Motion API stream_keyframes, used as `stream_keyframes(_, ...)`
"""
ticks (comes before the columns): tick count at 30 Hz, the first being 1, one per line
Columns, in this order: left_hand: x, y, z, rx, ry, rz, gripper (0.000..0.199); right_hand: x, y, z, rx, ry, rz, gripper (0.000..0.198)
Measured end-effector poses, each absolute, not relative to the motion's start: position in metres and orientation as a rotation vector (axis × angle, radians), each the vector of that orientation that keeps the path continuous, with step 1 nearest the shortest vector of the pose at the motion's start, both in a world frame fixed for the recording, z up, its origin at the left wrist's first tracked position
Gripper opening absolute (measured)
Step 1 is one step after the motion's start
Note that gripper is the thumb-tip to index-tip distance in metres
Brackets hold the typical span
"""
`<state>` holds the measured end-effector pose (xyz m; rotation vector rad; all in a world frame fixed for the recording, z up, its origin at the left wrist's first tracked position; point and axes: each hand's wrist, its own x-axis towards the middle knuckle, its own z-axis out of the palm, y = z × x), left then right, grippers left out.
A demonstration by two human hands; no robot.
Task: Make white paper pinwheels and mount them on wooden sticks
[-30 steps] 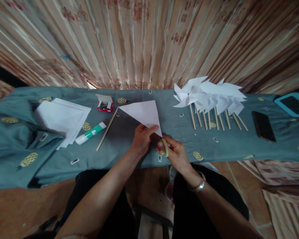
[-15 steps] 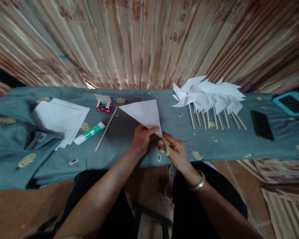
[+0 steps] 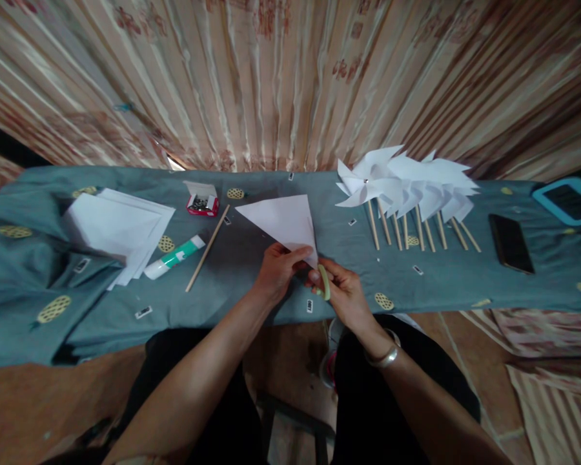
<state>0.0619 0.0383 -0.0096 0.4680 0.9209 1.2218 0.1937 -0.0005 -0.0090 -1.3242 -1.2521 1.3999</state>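
Note:
A folded white sheet of paper [image 3: 283, 219], roughly triangular, is pinched near its lower corner by my left hand [image 3: 274, 274], thumb on top. My right hand [image 3: 341, 287] is closed round scissors [image 3: 325, 281] with pale yellow-green handles. The scissors are at the paper's lower right corner; their blades are mostly hidden behind the paper and fingers. To the left of the paper lies a thin wooden stick [image 3: 207, 248]. Beside it are a green and white glue tube [image 3: 175, 257] and an open red box [image 3: 203, 204] of small dark metal pieces.
Several white paper pinwheels [image 3: 407, 181] on wooden sticks lie overlapped at the right. Beyond them are a dark phone [image 3: 511, 243] and a blue-framed tablet [image 3: 569, 201]. Several white sheets [image 3: 119, 223] are stacked at the left. A curtain [image 3: 271, 84] hangs behind the cloth-covered table [image 3: 242, 297].
Almost nothing differs. The paper has tilted very slightly to the right, with both hands and the scissors staying at its lower corner.

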Motion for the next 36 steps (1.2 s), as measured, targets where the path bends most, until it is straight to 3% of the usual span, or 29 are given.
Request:
stream_keyframes(22,0.062,0.038,-0.006,0.408,0.921,1.222,0.021,0.191,0.001,-0.005,-1.345,-1.173,1.392,0.042)
stream_keyframes(30,0.044,0.045,-0.004,0.413,0.978,1.284,0.030,0.232,0.014,0.001,-1.229,-0.668,1.363,0.044)
stream_keyframes(36,0.038,0.043,-0.004,0.422,0.981,1.301,0.029,0.259,0.011,0.009,-1.170,-0.597,1.432,0.053)
